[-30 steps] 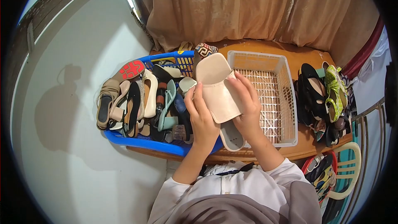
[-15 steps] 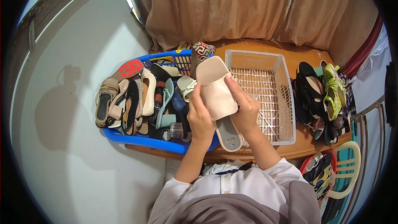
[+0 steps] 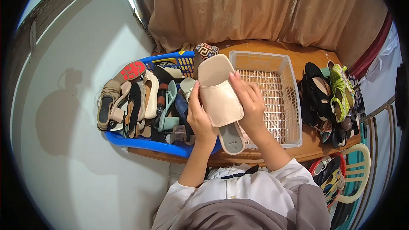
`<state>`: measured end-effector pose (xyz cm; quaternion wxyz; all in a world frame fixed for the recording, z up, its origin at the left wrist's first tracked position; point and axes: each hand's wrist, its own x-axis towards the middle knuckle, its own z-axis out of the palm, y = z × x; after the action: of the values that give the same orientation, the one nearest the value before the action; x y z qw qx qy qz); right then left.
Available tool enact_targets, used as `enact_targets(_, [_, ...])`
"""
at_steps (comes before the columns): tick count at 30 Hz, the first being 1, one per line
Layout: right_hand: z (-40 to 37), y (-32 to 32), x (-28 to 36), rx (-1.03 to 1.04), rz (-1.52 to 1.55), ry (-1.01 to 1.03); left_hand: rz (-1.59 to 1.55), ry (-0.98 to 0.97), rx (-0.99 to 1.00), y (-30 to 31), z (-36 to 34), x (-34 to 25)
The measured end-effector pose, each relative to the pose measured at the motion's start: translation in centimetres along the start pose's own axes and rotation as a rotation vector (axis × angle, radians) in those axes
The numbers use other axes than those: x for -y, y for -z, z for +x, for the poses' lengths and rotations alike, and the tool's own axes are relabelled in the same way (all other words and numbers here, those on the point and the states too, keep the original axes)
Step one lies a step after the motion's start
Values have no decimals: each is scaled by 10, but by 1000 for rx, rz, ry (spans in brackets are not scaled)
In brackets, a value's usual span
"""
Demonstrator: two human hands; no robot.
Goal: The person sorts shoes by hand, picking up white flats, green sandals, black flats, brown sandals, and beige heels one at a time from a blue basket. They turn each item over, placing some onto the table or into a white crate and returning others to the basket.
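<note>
Between my two hands is a beige slide sandal (image 3: 221, 104), its square end pointing away from me and its grey, rounded end toward me. My left hand (image 3: 201, 117) is closed along the left edge of the wide strap, thumb up near the top. On the opposite side, my right hand (image 3: 251, 104) grips the strap's edge with its fingers close together. Behind the left hand stands a blue basket (image 3: 149, 147) heaped with mixed shoes. A clear plastic crate (image 3: 294, 115) with a lattice bottom sits just beyond my right hand.
A pile of footwear, including a black sandal (image 3: 317, 87) and a green patterned shoe (image 3: 341, 91), lies at the wooden table's (image 3: 255, 47) right end. Below it, a red container (image 3: 316, 168) of shoes rests by a cream plastic chair (image 3: 362, 174). Brown curtains (image 3: 255, 8) hang behind.
The slide sandal and both hands have shifted slightly left. My right fingers have moved up a little and straightened along the strap's edge.
</note>
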<state>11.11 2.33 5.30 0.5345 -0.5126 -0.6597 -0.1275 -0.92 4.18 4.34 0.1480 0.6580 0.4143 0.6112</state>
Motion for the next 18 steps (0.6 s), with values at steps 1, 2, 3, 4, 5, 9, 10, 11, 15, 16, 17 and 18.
enact_targets(1, [-1,-1,-1,-16,-4,2,14,8,13,0,0,-1])
enact_targets(2, [-3,-2,-1,-30,-10,5,28,18,27,0,-1,-2])
enact_targets(3, [-4,-2,-2,-43,-15,6,42,29,41,0,-1,-3])
enact_targets(4, [-5,-2,-3,-31,-9,-10,35,32,57,0,-1,-5])
enact_targets(5, [-7,-2,-5,-18,-2,-27,29,35,72,0,0,-8])
enact_targets(9, [-6,-5,-14,36,19,-103,22,64,118,-4,2,0])
enact_targets(10, [-3,-2,-11,49,30,-112,52,45,117,-5,2,-1])
enact_targets(11, [-1,1,-9,50,22,-102,81,26,113,-6,1,-3])
enact_targets(15, [1,3,-13,99,-18,-61,134,-27,124,-8,0,8])
enact_targets(16, [0,2,-17,119,-31,-45,136,-16,131,-9,0,8])
enact_targets(17, [-1,1,-20,107,-39,-36,138,-6,138,-9,-1,9])
enact_targets(18, [-2,-1,-22,95,-48,-28,141,3,145,-10,-1,9])
